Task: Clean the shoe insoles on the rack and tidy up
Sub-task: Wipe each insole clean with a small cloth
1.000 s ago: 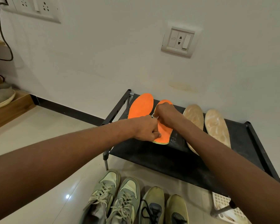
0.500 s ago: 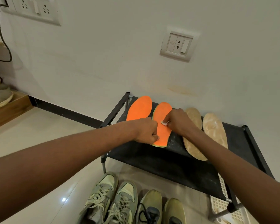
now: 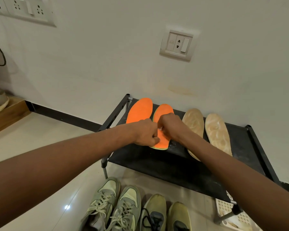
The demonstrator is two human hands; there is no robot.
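Right hand: the right hand (image 3: 171,126) is sweeping back over the second orange insole (image 3: 162,139); half a second ago it was out at that insole's right edge, beside the tan pair, and now it is sitting over the insole's middle, almost knuckle to knuckle with the other hand.
Right fingers: they are curling down on a small white wipe (image 3: 160,129), only a sliver of it peeking out between the two hands; what kind of wipe it is I cannot tell.
Left hand: the left hand (image 3: 146,133) is staying put at the insole's left edge, fingers curled under, the thumb pressing the orange surface near the heel and pinning it down.
Insole being cleaned: it is lying flat on the black shoe rack (image 3: 157,164), second from the rack's left end, heel towards the rack's front edge.
Other insoles: the first orange insole (image 3: 140,110) is lying nearest the rack's left end, touching its partner; two tan insoles (image 3: 217,132) are lying towards the rack's right end, the nearer one partly under the right forearm.
Below the rack's front edge: four sneakers (image 3: 123,209) are waiting on the floor.
Meaning for the task: the back-and-forth stroke suggests scrubbing is well under way on this insole; the tan pair and the tidying probably remain.
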